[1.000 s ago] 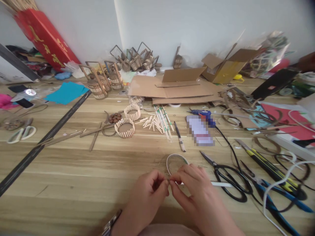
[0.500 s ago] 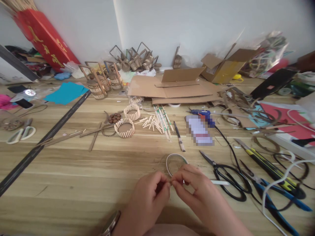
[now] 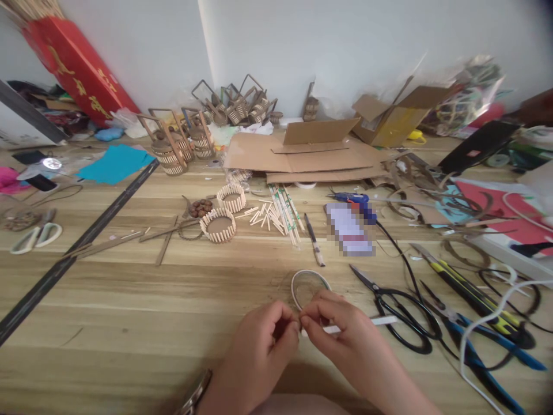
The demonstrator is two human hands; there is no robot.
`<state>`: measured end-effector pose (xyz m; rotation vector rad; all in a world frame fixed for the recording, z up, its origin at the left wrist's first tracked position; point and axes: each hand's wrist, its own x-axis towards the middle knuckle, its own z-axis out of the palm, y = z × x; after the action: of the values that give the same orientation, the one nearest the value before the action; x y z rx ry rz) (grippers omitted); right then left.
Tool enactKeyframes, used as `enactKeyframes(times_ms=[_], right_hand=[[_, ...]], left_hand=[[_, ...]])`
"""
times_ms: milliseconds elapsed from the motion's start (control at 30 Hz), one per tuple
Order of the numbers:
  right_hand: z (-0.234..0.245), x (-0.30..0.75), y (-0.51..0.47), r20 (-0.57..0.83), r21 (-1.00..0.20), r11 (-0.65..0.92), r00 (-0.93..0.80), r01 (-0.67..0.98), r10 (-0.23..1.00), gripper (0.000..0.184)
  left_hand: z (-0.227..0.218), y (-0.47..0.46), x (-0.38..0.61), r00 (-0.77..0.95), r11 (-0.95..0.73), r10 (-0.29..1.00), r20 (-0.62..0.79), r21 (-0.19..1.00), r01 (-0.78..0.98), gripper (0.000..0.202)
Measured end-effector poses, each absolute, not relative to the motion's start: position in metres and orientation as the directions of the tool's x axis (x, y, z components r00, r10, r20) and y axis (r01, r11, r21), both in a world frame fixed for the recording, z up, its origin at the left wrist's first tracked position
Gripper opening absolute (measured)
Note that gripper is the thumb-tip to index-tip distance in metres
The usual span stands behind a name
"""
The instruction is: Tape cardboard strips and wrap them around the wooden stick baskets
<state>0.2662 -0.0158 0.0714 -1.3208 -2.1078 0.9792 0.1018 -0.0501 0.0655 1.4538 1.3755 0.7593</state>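
Observation:
My left hand (image 3: 265, 337) is closed in a pinch, its thumb and forefinger meeting the right fingertips; what lies between them is too small to make out. My right hand (image 3: 341, 328) is closed too, with a narrow white strip (image 3: 384, 320) running through it. One end of the strip shows at the right fingertips and the other sticks out past the hand toward the black-handled scissors (image 3: 406, 311). Just beyond the fingers a thin white ring (image 3: 298, 279) lies on the wooden table (image 3: 151, 328), partly covered by my right hand.
Farther out are two small stick-walled baskets (image 3: 218, 226), brown beads (image 3: 201, 208), short sticks (image 3: 270, 218), a black pen (image 3: 314, 239) and a blue glue gun (image 3: 356, 200). Pliers (image 3: 470, 340) and a yellow-black utility knife (image 3: 470, 291) lie at right. Cardboard (image 3: 302, 158) lies at the back.
The white strip has tilted and slid slightly left in my right hand, so that its near end now shows by the fingertips. My left hand has hardly moved.

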Motion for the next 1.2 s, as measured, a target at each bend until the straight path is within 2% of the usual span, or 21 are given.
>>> enactKeyframes(times_ms=[100,233,500,733,900,1200], right_hand=[[0.072,0.268,-0.015,-0.036,-0.809,0.231,-0.437,0.541,0.899,0.026],[0.073,0.268,-0.015,-0.063,-0.845,0.176,-0.422,0.505,0.905,0.026],[0.071,0.263,-0.017,0.074,-0.808,0.276,-0.375,0.520,0.924,0.024],[0.072,0.264,-0.019,0.098,-0.779,0.311,-0.384,0.545,0.918,0.024],[0.068,0.264,-0.019,0.164,-0.743,0.371,-0.387,0.557,0.908,0.023],[0.051,0.262,-0.024,0.354,-0.630,0.534,-0.403,0.564,0.844,0.020]], left_hand=[[0.064,-0.050,0.102,0.164,0.128,0.968,-0.189,0.938,0.323,0.017],[0.059,-0.052,0.102,0.168,0.231,0.951,-0.259,0.958,0.173,0.018],[0.059,-0.050,0.103,0.177,0.240,0.950,-0.259,0.963,0.119,0.018],[0.058,-0.051,0.102,0.173,0.231,0.952,-0.252,0.963,0.137,0.017],[0.059,-0.050,0.103,0.156,0.226,0.957,-0.245,0.965,0.129,0.018],[0.051,-0.048,0.104,0.151,0.337,0.930,-0.336,0.941,0.020,0.017]])
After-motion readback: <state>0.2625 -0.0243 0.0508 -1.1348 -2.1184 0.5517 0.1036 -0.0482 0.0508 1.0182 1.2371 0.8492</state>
